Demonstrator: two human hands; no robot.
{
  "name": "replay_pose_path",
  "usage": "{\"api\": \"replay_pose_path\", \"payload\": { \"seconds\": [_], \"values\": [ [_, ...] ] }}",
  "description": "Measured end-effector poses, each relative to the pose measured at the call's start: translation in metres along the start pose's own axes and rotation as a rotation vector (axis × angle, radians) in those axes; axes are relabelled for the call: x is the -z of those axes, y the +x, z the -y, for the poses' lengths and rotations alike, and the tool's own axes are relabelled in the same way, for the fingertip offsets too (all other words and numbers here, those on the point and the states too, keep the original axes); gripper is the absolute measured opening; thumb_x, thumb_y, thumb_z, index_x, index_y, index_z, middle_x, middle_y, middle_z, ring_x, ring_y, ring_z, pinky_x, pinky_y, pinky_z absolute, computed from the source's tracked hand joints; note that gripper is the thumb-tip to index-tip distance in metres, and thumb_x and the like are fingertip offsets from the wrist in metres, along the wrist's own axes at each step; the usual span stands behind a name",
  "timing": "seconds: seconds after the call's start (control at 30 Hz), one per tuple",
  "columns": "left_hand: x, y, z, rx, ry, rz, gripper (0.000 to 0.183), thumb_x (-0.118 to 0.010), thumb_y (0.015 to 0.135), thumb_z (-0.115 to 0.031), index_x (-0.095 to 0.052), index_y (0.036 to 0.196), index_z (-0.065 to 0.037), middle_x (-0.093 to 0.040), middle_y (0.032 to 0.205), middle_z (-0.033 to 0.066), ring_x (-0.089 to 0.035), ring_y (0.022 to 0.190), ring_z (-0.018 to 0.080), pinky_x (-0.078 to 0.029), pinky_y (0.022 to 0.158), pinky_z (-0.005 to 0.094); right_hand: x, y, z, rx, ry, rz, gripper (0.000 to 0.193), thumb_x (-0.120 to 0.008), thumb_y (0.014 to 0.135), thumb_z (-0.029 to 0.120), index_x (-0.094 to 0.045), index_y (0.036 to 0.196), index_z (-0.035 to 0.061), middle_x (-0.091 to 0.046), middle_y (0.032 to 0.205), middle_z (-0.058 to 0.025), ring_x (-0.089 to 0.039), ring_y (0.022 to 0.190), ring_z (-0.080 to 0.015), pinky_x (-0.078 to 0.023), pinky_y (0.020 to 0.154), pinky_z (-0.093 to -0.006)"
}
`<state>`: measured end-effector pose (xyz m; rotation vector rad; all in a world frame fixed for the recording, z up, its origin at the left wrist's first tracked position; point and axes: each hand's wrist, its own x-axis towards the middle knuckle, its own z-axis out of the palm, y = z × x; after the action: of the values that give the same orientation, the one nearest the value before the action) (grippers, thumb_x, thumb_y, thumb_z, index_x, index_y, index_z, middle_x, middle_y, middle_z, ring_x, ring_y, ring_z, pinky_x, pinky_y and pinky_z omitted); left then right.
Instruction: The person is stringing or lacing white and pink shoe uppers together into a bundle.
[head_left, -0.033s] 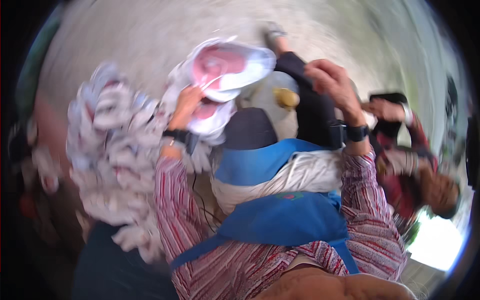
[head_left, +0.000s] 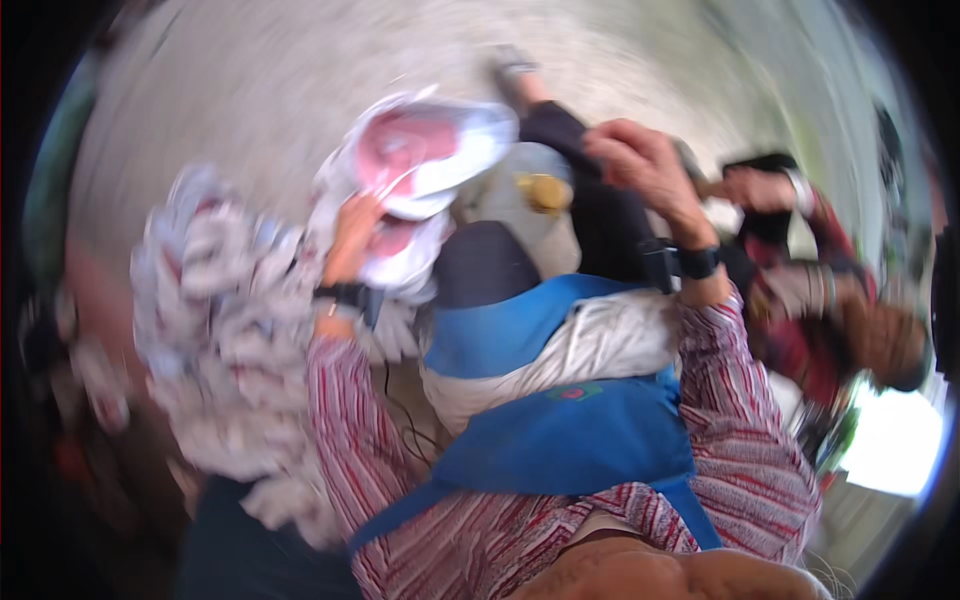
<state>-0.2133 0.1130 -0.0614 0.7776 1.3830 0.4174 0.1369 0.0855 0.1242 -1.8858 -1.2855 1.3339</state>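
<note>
My left hand [head_left: 352, 225] is closed on the edge of a white shoe upper [head_left: 478, 150] with pink lining, in front of me to the left. A thin white strand runs across its opening near my fingers. Another white and pink piece lies under it. My right hand [head_left: 645, 170] is raised over my dark-trousered leg, well apart from the upper. Its fingers are curled together; blur hides what, if anything, they pinch. Across my lap, over a blue apron [head_left: 560, 440], lies a thick bundle of white cords [head_left: 625, 335].
A heap of white shoe uppers [head_left: 225, 330] stands at my left. Between my legs is a grey surface with a round yellow object [head_left: 545, 192] on it. Another person [head_left: 810, 300] sits close at my right. A dark cable [head_left: 408, 420] hangs by my left arm.
The whole view has swung slightly, so my hands and the shoe upper appear farther left. My left hand keeps its hold, and my right hand stays raised with curled fingers.
</note>
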Motion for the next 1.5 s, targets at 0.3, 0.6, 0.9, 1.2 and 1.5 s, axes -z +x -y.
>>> {"api": "replay_pose_path", "payload": {
  "seconds": [0.3, 0.6, 0.9, 1.2, 1.5],
  "values": [
    [-0.001, -0.001, -0.037, -0.038, -0.154, -0.057, 0.013, -0.053, 0.086, -0.030, -0.048, 0.084, -0.018, -0.044, 0.074, -0.0075, -0.041, 0.061, 0.0034, -0.034, 0.052, 0.0196, -0.006, -0.104, -0.029, 0.254, 0.115, -0.160, 0.014, -0.055, 0.082, 0.012, -0.059, 0.087, -0.0001, -0.057, 0.070, -0.0104, -0.056, 0.065, -0.0167, -0.045, 0.062, -0.0294],
    [0.079, 0.011, -0.102, -0.183, -0.109, -0.201, 0.017, -0.054, 0.083, -0.026, -0.044, 0.077, -0.014, -0.040, 0.068, -0.0048, -0.039, 0.057, 0.0060, -0.033, 0.049, 0.0210, -0.072, -0.037, 0.000, 0.453, 0.165, -0.083, 0.015, -0.051, 0.078, 0.013, -0.056, 0.076, -0.0011, -0.056, 0.069, -0.0163, -0.056, 0.066, -0.0320, -0.044, 0.062, -0.0384],
    [0.086, -0.070, -0.218, -0.500, -0.026, -0.424, 0.006, -0.051, 0.084, -0.016, -0.048, 0.082, -0.010, -0.041, 0.071, -0.0029, -0.039, 0.061, 0.0063, -0.031, 0.049, 0.0203, -0.059, -0.040, -0.007, 0.569, 0.316, -0.047, 0.015, -0.050, 0.076, 0.012, -0.055, 0.074, -0.0014, -0.057, 0.068, -0.0169, -0.055, 0.063, -0.0342, -0.042, 0.058, -0.0400],
    [0.039, -0.154, -0.297, -0.932, -0.082, -0.177, 0.018, -0.040, 0.094, -0.017, -0.048, 0.093, -0.001, -0.042, 0.071, -0.0003, -0.032, 0.054, 0.0050, -0.028, 0.045, 0.0181, -0.044, -0.067, 0.060, 0.929, 0.530, -0.089, 0.018, -0.059, 0.074, 0.014, -0.054, 0.082, -0.0006, -0.055, 0.073, -0.0124, -0.056, 0.062, -0.0255, -0.044, 0.058, -0.0364],
    [-0.059, -0.162, -0.298, -0.868, -0.044, -0.049, 0.017, -0.040, 0.095, -0.019, -0.047, 0.101, -0.005, -0.050, 0.081, 0.0003, -0.040, 0.057, 0.0032, -0.031, 0.041, 0.0161, -0.082, -0.068, 0.105, 1.169, 0.485, -0.450, 0.046, -0.066, 0.064, 0.020, -0.043, 0.098, -0.0020, -0.045, 0.095, -0.0208, -0.051, 0.083, -0.0404, -0.043, 0.069, -0.0449]
  ]
}}
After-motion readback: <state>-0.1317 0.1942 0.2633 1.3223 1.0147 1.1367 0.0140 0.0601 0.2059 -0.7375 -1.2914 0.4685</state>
